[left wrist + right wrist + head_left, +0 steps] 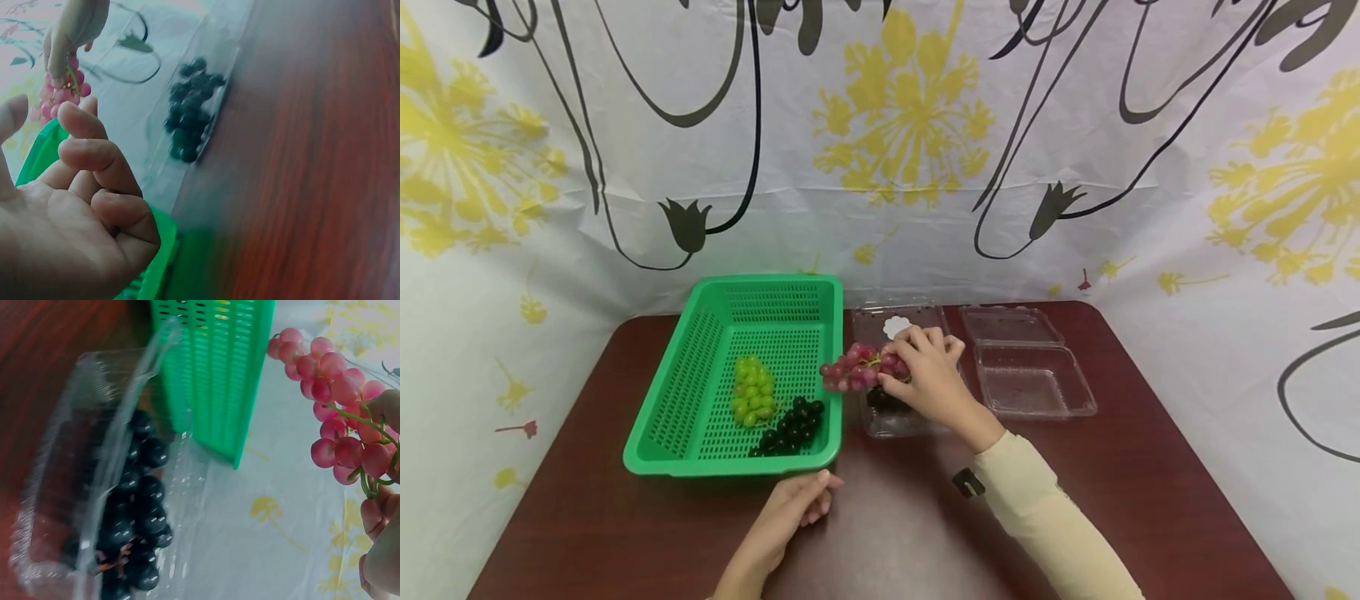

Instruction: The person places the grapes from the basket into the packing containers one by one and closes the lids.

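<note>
On my feed, the green basket (658, 383) sits ahead and left of the left hand (793, 507); I see green grapes (752, 392) in it, black grapes (790, 427) nearer that hand. Left hand idle, fingers loosely curled, holding nothing. Red grapes (857, 369) raised at the right hand's (931, 377) left, stem pinched between thumb and fingers. Below that hand, clear box (895, 427) with a dark bunch (144, 506); right of it, second box (1030, 379), lid open.

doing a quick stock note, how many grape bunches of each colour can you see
Green grape bunch: 1, in the basket
Red grape bunch: 1, in the right hand
Black grape bunches: 2, one in the basket, one in a clear container
Total: 4
</note>
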The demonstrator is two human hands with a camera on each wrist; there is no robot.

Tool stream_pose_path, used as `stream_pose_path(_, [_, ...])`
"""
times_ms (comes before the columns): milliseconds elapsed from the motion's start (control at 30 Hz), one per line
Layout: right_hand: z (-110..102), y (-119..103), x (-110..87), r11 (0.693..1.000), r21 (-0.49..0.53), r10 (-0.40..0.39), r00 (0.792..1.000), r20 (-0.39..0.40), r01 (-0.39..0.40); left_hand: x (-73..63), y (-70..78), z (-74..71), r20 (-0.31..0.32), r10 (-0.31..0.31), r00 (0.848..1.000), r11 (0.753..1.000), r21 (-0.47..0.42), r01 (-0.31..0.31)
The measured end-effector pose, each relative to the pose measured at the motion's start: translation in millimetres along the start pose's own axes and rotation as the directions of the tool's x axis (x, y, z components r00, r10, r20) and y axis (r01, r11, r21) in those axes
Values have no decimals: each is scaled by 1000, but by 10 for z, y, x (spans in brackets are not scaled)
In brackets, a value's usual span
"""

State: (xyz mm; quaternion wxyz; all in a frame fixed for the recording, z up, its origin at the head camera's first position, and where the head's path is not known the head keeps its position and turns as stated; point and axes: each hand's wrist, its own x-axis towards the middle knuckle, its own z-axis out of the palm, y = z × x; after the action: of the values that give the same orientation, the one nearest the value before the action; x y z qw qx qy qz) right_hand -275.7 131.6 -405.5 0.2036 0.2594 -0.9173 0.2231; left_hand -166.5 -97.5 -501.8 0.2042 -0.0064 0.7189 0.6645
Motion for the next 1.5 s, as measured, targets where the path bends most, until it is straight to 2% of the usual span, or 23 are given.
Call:
stream_pose_path(133, [1,81,-100,999,32,11,1000,-22,-10,94,3,95,-6,-16,1000,1000,-9,16])
stream_pose_path(300, [-12,181,-201,997,71,33,999,-27,-31,237,10,208,15,-29,999,999,24,28])
stream_pose_path(500, [-22,287,-326,988,131,83,996,-29,-78,374,18,337,-36,-46,998,997,67,49])
stream_pose_path(633, [-3,358,-406,983,153,109,994,-30,-103,432,21,394,-11,-48,999,995,91,48])
stream_pose_path(833, [60,467,-512,979,154,133,991,18,-134,533,36,436,37,-25,999,999,46,23])
stream_pose_path(1033, [138,557,-647,981,110,154,985,75,-162,635,21,493,60,-42,997,997,-59,46])
stream_pose_path(1167, [209,594,-710,981,89,163,982,95,-172,679,-3,522,49,-50,998,994,-97,54])
stream_pose_path(1500, [286,704,-729,980,33,190,971,146,-197,783,26,556,8,-50,999,994,-95,51])
